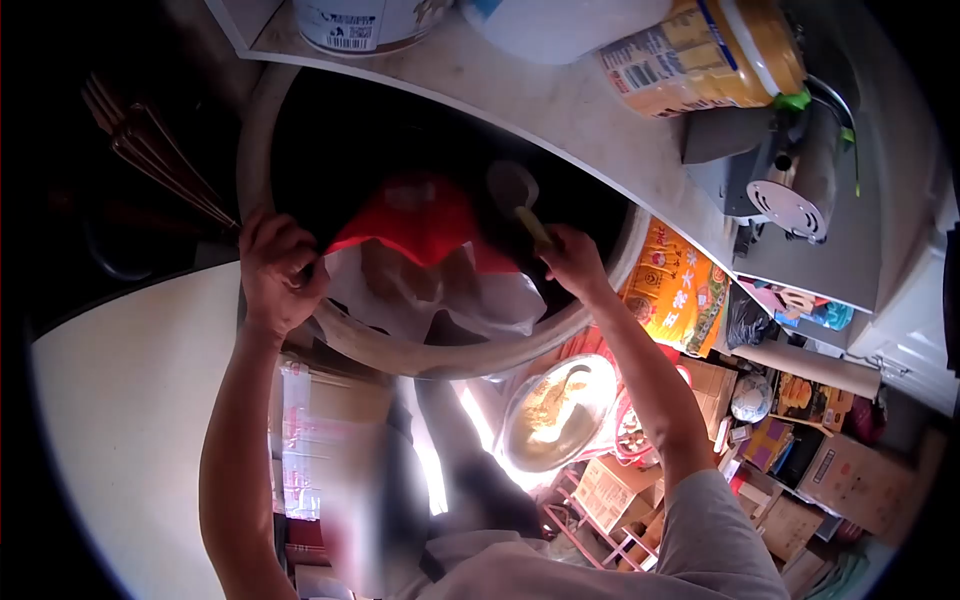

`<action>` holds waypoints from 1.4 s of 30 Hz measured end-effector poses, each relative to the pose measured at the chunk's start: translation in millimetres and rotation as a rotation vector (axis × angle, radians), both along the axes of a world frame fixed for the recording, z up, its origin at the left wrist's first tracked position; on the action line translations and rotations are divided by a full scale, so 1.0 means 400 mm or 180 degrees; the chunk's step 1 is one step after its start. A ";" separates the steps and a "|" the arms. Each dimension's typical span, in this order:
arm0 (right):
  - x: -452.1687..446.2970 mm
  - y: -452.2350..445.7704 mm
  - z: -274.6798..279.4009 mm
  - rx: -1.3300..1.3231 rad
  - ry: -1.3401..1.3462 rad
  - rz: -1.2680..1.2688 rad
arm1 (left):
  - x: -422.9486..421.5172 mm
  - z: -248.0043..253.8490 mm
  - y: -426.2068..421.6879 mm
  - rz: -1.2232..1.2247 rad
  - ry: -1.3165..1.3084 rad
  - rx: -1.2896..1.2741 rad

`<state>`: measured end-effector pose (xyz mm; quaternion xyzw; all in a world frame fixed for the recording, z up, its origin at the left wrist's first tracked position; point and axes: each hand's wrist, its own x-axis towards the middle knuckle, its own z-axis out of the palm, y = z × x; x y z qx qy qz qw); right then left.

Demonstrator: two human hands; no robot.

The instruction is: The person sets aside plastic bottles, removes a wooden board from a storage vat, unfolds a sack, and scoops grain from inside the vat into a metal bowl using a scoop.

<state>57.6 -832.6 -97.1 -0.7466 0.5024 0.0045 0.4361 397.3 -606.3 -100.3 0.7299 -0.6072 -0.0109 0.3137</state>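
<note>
In the head view, my right hand (573, 262) is closed around the yellowish handle of a ladle (513, 187). The ladle's round bowl points up and away, over the dark inside of a large round vat (410, 357). My left hand (282, 270) is closed at the vat's left rim; what its fingers grip is hidden. Beside those fingers ends the edge of a red bag (405, 225) lying in the vat mouth. Below the red part spreads whitish translucent plastic (500, 303), with something brownish showing through.
A shelf (560, 105) overhangs the vat, bearing a white tub (365, 25) and a yellow-lidded jar (690, 60). Thin metal prongs (160, 150) stand at left, near a pale round board (130, 400). An orange bag (675, 285), a basin (558, 412) and cartons (855, 480) crowd the right.
</note>
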 end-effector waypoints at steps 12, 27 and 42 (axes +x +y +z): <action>0.140 -0.452 -0.857 -0.0748 0.2428 0.1877 | 0.011 -0.034 -0.024 0.0438 0.0153 0.0242; 0.403 -0.544 -1.180 -0.0693 0.2654 0.2099 | 0.010 -0.056 0.001 0.0472 0.0169 0.0506; 0.463 -0.528 -1.222 -0.0412 0.2010 0.2057 | 0.017 -0.060 0.008 0.0429 0.0294 0.0514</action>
